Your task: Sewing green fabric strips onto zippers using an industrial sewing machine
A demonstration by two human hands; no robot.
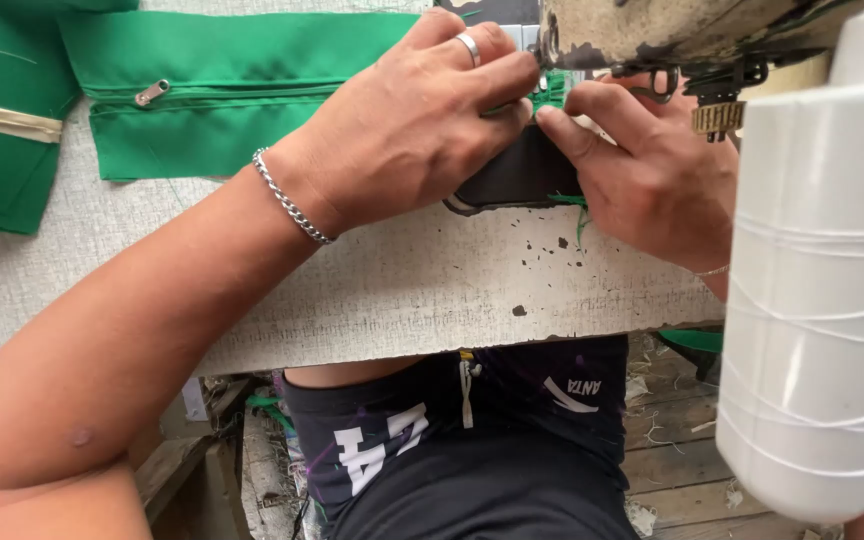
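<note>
Under the sewing machine head [652, 30], left hand [412, 120] and right hand [652, 170] pinching green fabric strip [550, 92], needle hidden

Sewing workshop: worn sewing machine [672, 30] on a chipped white table [432, 290], big white thread cone [822, 300], cut green zippered fabric pieces [212, 90], scraps and threads on plank floor [682, 450].

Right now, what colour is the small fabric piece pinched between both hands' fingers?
Green, seen in the head view: the small fabric piece under the sewing machine.
</note>
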